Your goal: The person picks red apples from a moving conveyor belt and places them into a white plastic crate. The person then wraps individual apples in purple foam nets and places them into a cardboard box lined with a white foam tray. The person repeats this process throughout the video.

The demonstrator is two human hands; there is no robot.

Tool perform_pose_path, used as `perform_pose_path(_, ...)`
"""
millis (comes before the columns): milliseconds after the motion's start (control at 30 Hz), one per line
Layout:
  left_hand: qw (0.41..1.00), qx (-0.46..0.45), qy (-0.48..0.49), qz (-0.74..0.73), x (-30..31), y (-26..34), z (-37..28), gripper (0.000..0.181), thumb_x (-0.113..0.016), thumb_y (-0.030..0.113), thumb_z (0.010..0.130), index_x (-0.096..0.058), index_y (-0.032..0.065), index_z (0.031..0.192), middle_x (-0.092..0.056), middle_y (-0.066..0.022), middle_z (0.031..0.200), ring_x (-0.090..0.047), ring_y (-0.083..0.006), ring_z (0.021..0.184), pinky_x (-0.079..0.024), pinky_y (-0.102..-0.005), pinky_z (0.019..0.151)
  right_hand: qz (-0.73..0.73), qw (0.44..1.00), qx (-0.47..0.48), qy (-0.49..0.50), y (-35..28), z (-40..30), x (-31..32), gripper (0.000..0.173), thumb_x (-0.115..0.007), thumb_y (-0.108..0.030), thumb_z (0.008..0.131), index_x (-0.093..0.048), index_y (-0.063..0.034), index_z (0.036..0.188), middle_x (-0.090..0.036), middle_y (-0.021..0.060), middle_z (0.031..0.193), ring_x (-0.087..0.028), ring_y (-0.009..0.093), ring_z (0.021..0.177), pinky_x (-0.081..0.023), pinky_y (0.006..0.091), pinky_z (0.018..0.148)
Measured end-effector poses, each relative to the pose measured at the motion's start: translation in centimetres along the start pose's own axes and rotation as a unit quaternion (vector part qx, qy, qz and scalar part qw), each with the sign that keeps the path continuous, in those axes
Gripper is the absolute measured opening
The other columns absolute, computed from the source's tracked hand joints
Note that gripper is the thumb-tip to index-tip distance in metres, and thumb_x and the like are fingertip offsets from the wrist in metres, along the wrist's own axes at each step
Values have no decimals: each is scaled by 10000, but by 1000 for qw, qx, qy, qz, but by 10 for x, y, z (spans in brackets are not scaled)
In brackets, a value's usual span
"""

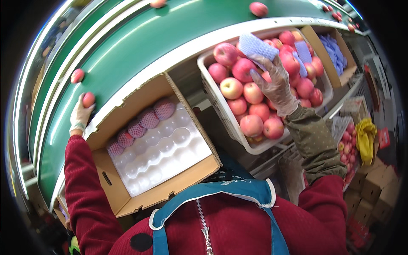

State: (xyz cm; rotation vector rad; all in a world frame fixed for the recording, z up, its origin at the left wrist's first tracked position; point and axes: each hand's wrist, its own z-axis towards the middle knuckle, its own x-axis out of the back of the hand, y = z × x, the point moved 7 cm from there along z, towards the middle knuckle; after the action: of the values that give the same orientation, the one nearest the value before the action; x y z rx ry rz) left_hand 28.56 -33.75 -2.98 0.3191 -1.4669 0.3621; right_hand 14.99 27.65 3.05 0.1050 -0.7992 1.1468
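Note:
Over the green conveyor belt [124, 60], my gloved left hand [79, 114] holds a red apple [89, 99]. A second apple [77, 76] lies on the belt just beyond it. My right hand [272, 83], in a clear plastic glove, grips a pale blue foam net sleeve [256, 47] above a white plastic crate [251, 148] heaped with apples. Two more foam sleeves [303, 52] lie on those apples. Between my arms stands an open cardboard box [178, 188]. Its white moulded tray [165, 153] carries one row of apples in pink foam nets [149, 119] along the far side.
A cardboard box [349, 71] of blue foam sleeves [333, 54] adjoins the crate at right. Further apples [258, 9] ride the belt. At lower right are a bagged heap of apples [347, 146], a yellow cloth or bag [365, 140] and stacked cartons [371, 181].

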Motion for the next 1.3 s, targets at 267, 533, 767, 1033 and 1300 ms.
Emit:
perform_pose_path(267, 977, 87, 40, -192, -10, -65, 17, 628, -744, 337, 791, -489, 56, 1290, -618, -99, 1081, -605, -197, 927, -489, -313, 808, -11, 996, -58, 64, -42, -63, 72, 304, -667, -4, 784, -632, -71, 1078, -598, 117, 1045, -611, 280, 923, -521, 349, 758)
perform_pose_path(533, 693, 47, -149, -704, 23, 42, -5, 676, -677, 489, 813, -479, 29, 1267, -617, -168, 1098, -664, -247, 829, -581, -330, 704, 203, 904, -363, 102, -104, -199, 107, 246, -490, 56, 896, -665, -55, 1028, -601, 98, 1033, -609, 162, 825, -509, 258, 672)
perform_pose_path(767, 510, -55, -506, -693, 70, 405, -197, 754, -653, 545, 805, -446, -17, 1262, -621, -175, 1056, -640, -234, 864, -543, -344, 782, 265, 849, -456, 15, -150, -296, 57, 219, -554, 22, 850, -661, -42, 1030, -584, 109, 1040, -601, 202, 913, -497, 314, 826)
perform_pose_path(1033, 509, -271, -652, -492, 22, 768, -396, 604, -720, 362, 793, -510, 24, 1248, -617, -75, 1020, -610, -140, 828, -523, -291, 711, 391, 687, -584, 181, -135, -400, 79, 288, -614, 5, 859, -609, -45, 1143, -589, 68, 1069, -580, 143, 953, -524, 280, 758)
perform_pose_path(1300, 634, -511, -510, -277, -129, 945, -487, 630, -722, 387, 771, -532, -9, 1224, -632, -148, 1093, -639, -233, 951, -551, -357, 734, 171, 519, -757, 359, -160, -590, 118, 212, -593, -83, 907, -639, -73, 1114, -623, -3, 856, -512, 59, 631, -437, 203, 536)
